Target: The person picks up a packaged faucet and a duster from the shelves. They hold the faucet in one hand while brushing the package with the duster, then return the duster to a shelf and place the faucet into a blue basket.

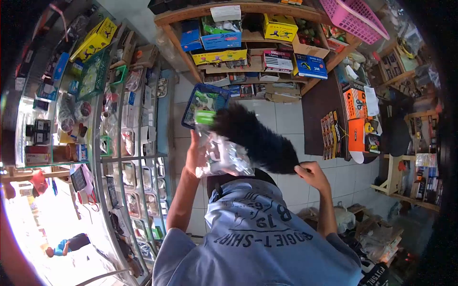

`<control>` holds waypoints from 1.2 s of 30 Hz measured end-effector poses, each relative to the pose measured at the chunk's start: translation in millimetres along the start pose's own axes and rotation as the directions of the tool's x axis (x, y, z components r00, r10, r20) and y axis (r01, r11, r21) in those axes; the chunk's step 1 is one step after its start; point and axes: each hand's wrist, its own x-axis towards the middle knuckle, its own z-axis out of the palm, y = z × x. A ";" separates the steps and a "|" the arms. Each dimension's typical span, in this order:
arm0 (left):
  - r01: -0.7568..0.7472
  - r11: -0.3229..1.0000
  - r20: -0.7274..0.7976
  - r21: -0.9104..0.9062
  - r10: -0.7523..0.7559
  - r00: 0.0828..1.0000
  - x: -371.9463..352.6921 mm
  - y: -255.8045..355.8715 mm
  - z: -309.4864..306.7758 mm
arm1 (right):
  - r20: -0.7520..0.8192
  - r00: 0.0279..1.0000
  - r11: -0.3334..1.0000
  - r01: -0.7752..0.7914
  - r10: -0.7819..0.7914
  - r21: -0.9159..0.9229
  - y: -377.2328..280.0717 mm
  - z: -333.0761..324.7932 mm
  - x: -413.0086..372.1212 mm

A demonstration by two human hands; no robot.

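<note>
My left hand is closed around the side of a clear plastic bag with white pieces inside, held upright in front of my chest. A bright green strip shows at the top of the bag. My right hand grips one end of a fluffy black duster, fingers pinched together. The duster slants up to the left, and its far end overlaps the upper part of the bag. Its handle is hidden by my fingers.
A blue basket with packets stands just beyond the bag. Shelves of boxed goods rise ahead, with a pink basket above right. A glass display case runs along my left. A dark counter holds orange boxes.
</note>
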 end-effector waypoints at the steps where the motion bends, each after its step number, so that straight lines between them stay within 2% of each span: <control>1: 0.047 0.996 0.131 -0.073 -0.037 0.991 -0.4 3.2 13.1 | -0.004 1.000 1.000 -0.007 0.007 0.020 5.4 -5.8 -6.2; 2: 0.110 0.985 0.259 -0.131 -0.073 0.963 -0.7 6.4 26.1 | -0.010 1.000 1.000 -0.013 0.013 0.027 7.2 -8.7 -10.2; 5: 0.052 0.997 0.171 -0.058 -0.041 0.984 6.8 9.5 33.0 | -0.030 0.997 0.996 -0.074 0.075 0.054 -1.0 -10.2 -14.3; 7: 0.108 0.953 0.347 -0.281 -0.004 0.938 16.8 11.2 26.1 | -0.019 0.997 0.994 -0.070 0.072 0.079 0.0 -2.6 -8.9; 8: 0.114 0.955 0.350 -0.275 -0.011 0.937 20.9 13.4 24.8 | -0.002 0.998 0.993 -0.063 0.063 0.099 0.8 2.5 -4.3; 10: -0.098 0.976 0.263 -0.196 0.149 0.953 26.9 17.5 37.0 | -0.049 0.996 0.990 -0.070 0.076 0.122 0.2 16.1 5.1; 11: -0.142 0.979 0.328 -0.149 0.184 0.927 30.1 22.3 40.8 | -0.089 0.992 0.987 -0.080 0.093 0.142 -2.4 24.2 9.3; 12: -0.136 0.980 0.326 -0.145 0.178 0.928 34.2 26.2 40.4 | -0.092 0.991 0.986 -0.082 0.097 0.148 -8.5 32.5 12.9; 14: -0.324 0.945 0.146 -0.044 0.327 0.934 44.0 36.2 37.5 | -0.048 0.994 0.978 -0.091 0.102 0.189 -24.0 50.6 22.6; 16: -0.323 0.946 0.157 -0.032 0.324 0.933 52.8 47.3 32.2 | -0.098 0.989 0.976 -0.090 0.112 0.200 -30.4 69.5 33.2; 19: -0.442 0.897 0.096 0.011 0.439 0.893 66.8 68.8 23.7 | -0.132 0.979 0.963 -0.119 0.154 0.243 -41.1 92.9 51.0; 21: -0.416 0.908 0.138 -0.037 0.417 0.898 74.9 84.1 21.9 | -0.065 0.990 0.967 -0.108 0.126 0.233 -53.1 107.2 61.8; 22: -0.400 0.913 0.175 -0.087 0.409 0.896 79.7 91.5 24.7 | -0.082 0.988 0.966 -0.108 0.130 0.236 -58.9 113.7 68.5; 23: -0.368 0.926 0.272 -0.089 0.378 0.885 83.7 98.1 29.2 | -0.162 0.976 0.959 -0.097 0.144 0.266 -64.4 120.0 75.5; 24: -0.350 0.933 0.283 -0.084 0.360 0.889 89.2 104.6 30.1 | -0.241 0.957 0.951 -0.084 0.159 0.297 -69.7 125.9 81.0; 25: -0.336 0.924 0.217 -0.181 0.371 0.903 93.7 111.2 29.7 | -0.260 0.951 0.948 -0.083 0.168 0.307 -73.9 131.7 83.6; 26: -0.325 0.905 0.149 -0.273 0.374 0.916 98.5 118.7 29.0 | -0.208 0.956 0.951 -0.145 0.206 0.272 -77.3 136.4 85.7; 27: -0.286 0.934 0.207 -0.215 0.330 0.921 100.0 125.6 23.2 | -0.158 0.957 0.951 -0.201 0.242 0.234 -80.8 139.8 89.8; 28: -0.201 0.955 0.431 -0.220 0.280 0.858 115.4 135.0 1.5 | -0.180 0.953 0.949 -0.195 0.243 0.249 -88.8 142.0 93.9; 29: -0.122 0.975 0.630 -0.187 0.214 0.747 131.0 144.3 -19.9 | -0.226 0.944 0.958 -0.192 0.239 0.212 -99.8 142.2 96.1; 30: -0.079 0.971 0.559 -0.224 0.194 0.806 134.1 155.4 -30.3 | -0.273 0.933 0.966 -0.190 0.233 0.175 -106.6 144.1 98.5; 31: -0.040 0.964 0.484 -0.261 0.167 0.859 132.4 166.8 -30.1 | -0.300 0.909 0.932 -0.195 0.289 0.305 -104.9 149.4 103.6; 33: -0.048 0.965 0.338 -0.259 0.137 0.931 129.0 180.0 -20.5 | -0.324 0.906 0.936 -0.171 0.272 0.307 -120.2 157.7 108.2; 34: -0.022 0.972 0.363 -0.233 0.108 0.926 127.3 180.3 -7.4 | -0.328 0.911 0.944 -0.155 0.251 0.291 -127.3 160.5 113.0; 35: -0.124 0.979 0.292 -0.164 0.168 0.941 125.7 179.6 3.2 | -0.216 0.946 0.949 -0.183 0.241 0.256 -114.9 165.6 114.1; 36: -0.119 0.987 0.366 -0.109 0.151 0.918 129.0 184.2 13.6 | -0.252 0.938 0.946 -0.168 0.240 0.276 -121.3 170.8 118.3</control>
